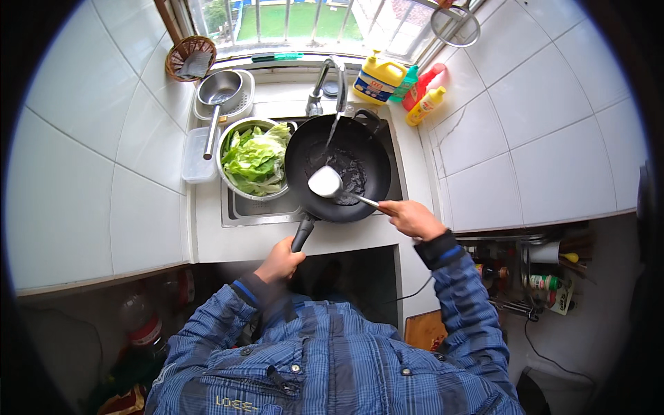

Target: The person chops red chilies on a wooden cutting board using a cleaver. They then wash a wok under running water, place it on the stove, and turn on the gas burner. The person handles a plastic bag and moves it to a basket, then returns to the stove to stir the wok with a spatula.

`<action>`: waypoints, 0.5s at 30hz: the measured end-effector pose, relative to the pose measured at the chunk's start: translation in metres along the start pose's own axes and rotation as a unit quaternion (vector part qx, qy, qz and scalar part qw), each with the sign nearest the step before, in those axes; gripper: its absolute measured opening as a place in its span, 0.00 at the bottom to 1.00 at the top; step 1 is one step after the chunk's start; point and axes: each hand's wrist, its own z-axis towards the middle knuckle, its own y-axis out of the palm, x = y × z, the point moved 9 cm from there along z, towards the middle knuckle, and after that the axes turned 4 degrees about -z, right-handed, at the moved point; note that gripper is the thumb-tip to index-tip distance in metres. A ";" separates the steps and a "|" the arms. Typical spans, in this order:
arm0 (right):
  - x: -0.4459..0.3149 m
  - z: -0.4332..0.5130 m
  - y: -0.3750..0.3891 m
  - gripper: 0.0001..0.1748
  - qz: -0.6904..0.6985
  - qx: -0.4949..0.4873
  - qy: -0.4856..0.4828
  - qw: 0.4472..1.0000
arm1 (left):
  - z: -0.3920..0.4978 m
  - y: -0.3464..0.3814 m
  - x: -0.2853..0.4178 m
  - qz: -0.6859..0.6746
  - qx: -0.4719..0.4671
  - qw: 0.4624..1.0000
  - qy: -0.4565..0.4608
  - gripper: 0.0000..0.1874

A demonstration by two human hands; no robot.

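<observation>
A black wok [306, 155] rests over the sink under a running chrome faucet [341, 78], whose stream falls into the water pooled inside. My left hand [280, 262] grips the wok's long handle [303, 233] at the near side. In my right hand [415, 220] is the handle of a metal spatula [325, 181], its bright blade held over the inside of the wok. Whether the blade touches the wok is not plain. Left of the wok, a metal bowl of leafy green lettuce [254, 158] sits partly over the sink [241, 211].
A small saucepan [220, 88] stands on a strainer tray at the back left, beside a clear plastic container [196, 163]. A yellow detergent jug [378, 80] and several bottles line the back right. Tiled walls flank the counter; a wooden board [425, 331] is below right.
</observation>
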 end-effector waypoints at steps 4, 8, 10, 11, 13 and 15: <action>0.019 -0.027 -0.029 0.22 -0.094 -0.065 0.027 0.993 | -0.003 0.002 0.005 0.015 0.012 1.000 0.006 0.10; 0.038 0.002 -0.033 0.16 -0.134 0.028 0.072 0.988 | -0.005 0.006 0.010 0.018 -0.002 1.000 0.008 0.11; 0.031 0.025 -0.022 0.19 -0.103 0.114 0.056 0.987 | -0.006 0.008 0.009 0.006 -0.010 1.000 0.004 0.11; 0.030 0.035 -0.016 0.20 -0.093 0.151 0.067 0.982 | -0.005 0.010 0.008 -0.002 -0.014 1.000 0.004 0.11; 0.015 0.048 0.007 0.24 -0.054 0.150 0.008 0.987 | -0.005 0.015 0.005 -0.017 -0.022 1.000 0.002 0.11; 0.000 0.045 0.019 0.24 0.109 0.118 -0.078 0.984 | -0.002 0.018 0.003 -0.030 -0.026 0.999 0.000 0.11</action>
